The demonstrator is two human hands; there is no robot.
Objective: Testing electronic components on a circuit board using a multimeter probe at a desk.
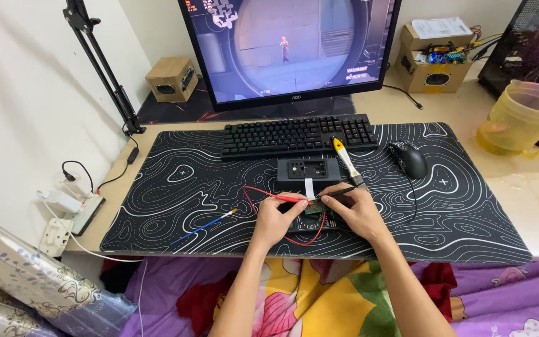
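On the desk mat (176, 187), red probe (282, 198) points right.

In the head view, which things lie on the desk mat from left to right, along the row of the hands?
Blue-handled tool → left hand holding red probe → small green circuit board → right hand holding black probe.

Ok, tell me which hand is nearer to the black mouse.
Right. The right hand is just below-left of the black mouse, holding a black probe. The left hand is further left, holding a red probe.
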